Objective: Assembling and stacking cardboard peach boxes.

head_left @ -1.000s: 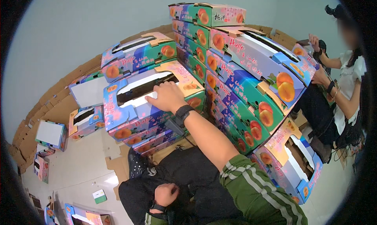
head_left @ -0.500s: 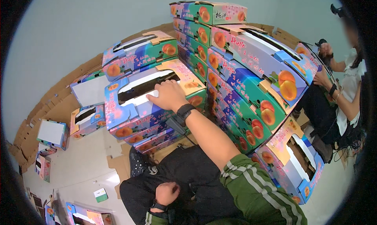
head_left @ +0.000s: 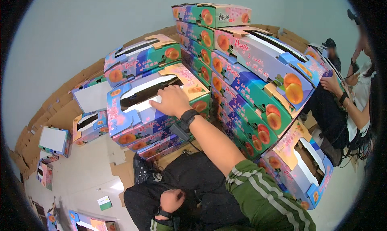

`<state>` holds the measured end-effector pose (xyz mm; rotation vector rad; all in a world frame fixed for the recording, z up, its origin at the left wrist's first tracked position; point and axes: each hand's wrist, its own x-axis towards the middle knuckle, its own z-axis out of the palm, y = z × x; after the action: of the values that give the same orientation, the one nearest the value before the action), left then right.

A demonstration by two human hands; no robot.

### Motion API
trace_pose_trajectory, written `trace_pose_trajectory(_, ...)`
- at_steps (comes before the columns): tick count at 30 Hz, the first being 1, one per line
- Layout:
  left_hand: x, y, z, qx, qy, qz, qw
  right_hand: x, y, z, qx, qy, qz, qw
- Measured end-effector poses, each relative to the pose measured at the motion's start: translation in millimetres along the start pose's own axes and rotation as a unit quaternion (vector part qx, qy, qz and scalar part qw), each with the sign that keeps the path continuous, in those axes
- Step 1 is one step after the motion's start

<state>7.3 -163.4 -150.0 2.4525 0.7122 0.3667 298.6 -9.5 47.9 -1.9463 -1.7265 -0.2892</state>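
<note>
Lying across the top of a fruit carton (head_left: 141, 122) is my right hand (head_left: 173, 102). Its fingers curl over the edge of the long slot in the lid, and its thumb presses the white panel beside it. The carton is printed with peaches on pink, blue and green, and tops a stack of similar ones. My left hand (head_left: 172, 200) rests in my lap on dark trousers (head_left: 201, 174), fingers loosely curled in, with nothing visible in them.
Tall stacks of cartons (head_left: 250, 86) rise to the right, and another carton (head_left: 298, 162) stands low beside me. More cartons (head_left: 90, 126) sit on the floor at left, near a small white-and-green piece (head_left: 104, 203). A co-worker's hand (head_left: 331, 82) touches a carton at far right.
My right hand stays on the carton with little movement, and my left hand stays in my lap. At far right, one of the co-worker's arms has moved.
</note>
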Motion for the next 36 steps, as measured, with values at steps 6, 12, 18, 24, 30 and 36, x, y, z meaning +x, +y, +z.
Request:
trace_pose_trajectory(6, -1, -1, 3, 0.010, -0.021, -0.021, 0.999, 0, 0, 5, 0.000, -0.005, 0.004, 1.000)
trace_pose_trajectory(12, 0, -1, 2, 0.004, 0.000, 0.012, 1.000, 1, 1, 5, 0.000, 0.006, 0.002, 1.000)
trace_pose_trajectory(18, 1, 1, -1, 0.015, -0.028, -0.021, 0.999, 1, 0, 2, 0.006, -0.003, 0.000, 1.000)
trace_pose_trajectory(24, -1, -1, 0, 0.004, -0.015, -0.015, 1.000, 1, 0, 0, -0.003, -0.017, 0.004, 1.000)
trace_pose_trajectory(30, -2, -3, 4, -0.017, -0.001, -0.008, 1.000, 0, -2, -1, -0.011, -0.014, -0.003, 1.000)
trace_pose_trajectory(36, -1, 4, 0, -0.017, -0.024, -0.029, 0.999, -15, -2, -4, -0.013, 0.068, -0.027, 0.997)
